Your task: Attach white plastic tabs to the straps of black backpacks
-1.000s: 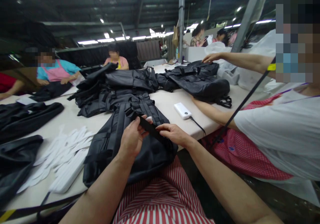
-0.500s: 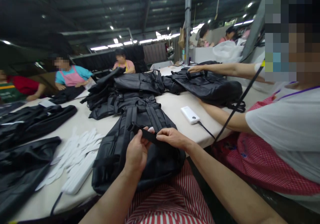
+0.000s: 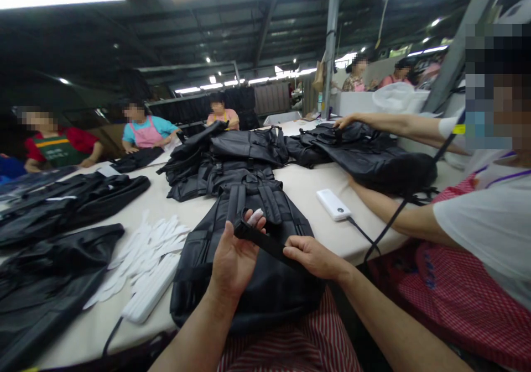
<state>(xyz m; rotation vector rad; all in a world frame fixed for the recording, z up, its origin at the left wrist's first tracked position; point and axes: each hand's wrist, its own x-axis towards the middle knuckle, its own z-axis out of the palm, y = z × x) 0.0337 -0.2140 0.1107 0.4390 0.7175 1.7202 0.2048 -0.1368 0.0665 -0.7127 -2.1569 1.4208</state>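
Note:
A black backpack (image 3: pixel 265 305) lies in front of me at the table's near edge, its two shoulder straps running toward the far end. Above it, my left hand (image 3: pixel 237 256) is turned palm up, closed around the buckle (image 3: pixel 240 225) end of a black webbing strap (image 3: pixel 267 243). Something white wraps one of its fingertips. My right hand (image 3: pixel 313 257) pinches the same strap further along, to the right, with thumb and bent fingers. Between both hands the strap runs straight and slants down to the right.
Left of the backpack lie white strips (image 3: pixel 141 256) and a long white power bank (image 3: pixel 151 289). Another white power bank (image 3: pixel 334 205) with a cable sits at right. More black bags (image 3: pixel 244 145) are piled beyond. A co-worker's arms (image 3: pixel 385 211) handle a bag (image 3: pixel 373 159) at right.
My right hand has drawn away from the left along the strap, so a longer stretch shows between them. My left hand's fingers have opened somewhat. The whole view has shifted.

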